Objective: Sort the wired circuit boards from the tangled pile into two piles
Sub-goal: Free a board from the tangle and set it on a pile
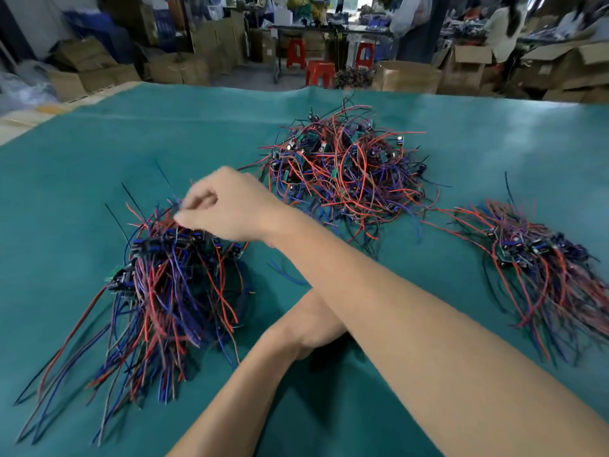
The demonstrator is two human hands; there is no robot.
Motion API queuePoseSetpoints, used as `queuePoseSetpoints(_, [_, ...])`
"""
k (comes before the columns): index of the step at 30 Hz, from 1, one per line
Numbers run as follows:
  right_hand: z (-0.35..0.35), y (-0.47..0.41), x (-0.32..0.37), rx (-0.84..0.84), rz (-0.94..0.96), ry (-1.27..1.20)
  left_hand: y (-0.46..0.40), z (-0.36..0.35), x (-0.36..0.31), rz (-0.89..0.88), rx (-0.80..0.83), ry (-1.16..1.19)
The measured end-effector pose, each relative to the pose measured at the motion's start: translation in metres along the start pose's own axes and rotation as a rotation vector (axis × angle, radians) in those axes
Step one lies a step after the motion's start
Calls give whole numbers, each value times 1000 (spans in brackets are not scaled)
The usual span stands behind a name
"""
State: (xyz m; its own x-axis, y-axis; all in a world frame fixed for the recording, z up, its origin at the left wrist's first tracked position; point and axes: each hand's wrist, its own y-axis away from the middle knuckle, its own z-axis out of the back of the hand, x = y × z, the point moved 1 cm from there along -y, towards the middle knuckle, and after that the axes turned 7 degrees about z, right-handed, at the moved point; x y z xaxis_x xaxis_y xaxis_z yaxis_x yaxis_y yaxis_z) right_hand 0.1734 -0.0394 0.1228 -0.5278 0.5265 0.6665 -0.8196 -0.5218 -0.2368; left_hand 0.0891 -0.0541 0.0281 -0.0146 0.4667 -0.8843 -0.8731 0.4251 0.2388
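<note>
Teal cloth covers the worktop [99, 133]. The right hand [224, 206], crossed over the left hand [316, 321], hangs with loosely curled fingers over the left sorted pile of red-and-blue wired circuit boards [164, 275]; whether it pinches a wire I cannot tell. The left hand's fingers are hidden. The tangled pile [342, 166] lies beyond the hands, the 2nd pile [540, 258] far right. Best lay boards with wires parallel.

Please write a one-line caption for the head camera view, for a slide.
Right hand reaches across to the left sorted pile; tangled pile and right sorted pile lie on the green cloth.

Teal-covered table [99, 133]; cardboard boxes [468, 70], red stools [319, 72] crowd floor beyond.
</note>
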Motion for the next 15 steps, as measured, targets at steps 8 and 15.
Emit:
queuePoseSetpoints(8, [84, 46, -128, -334, -364, 729, -11, -14, -12, -87, 246, 398])
queuePoseSetpoints(15, [95, 58, -174, -365, -470, 373, -13, -14, -8, -106, 256, 453])
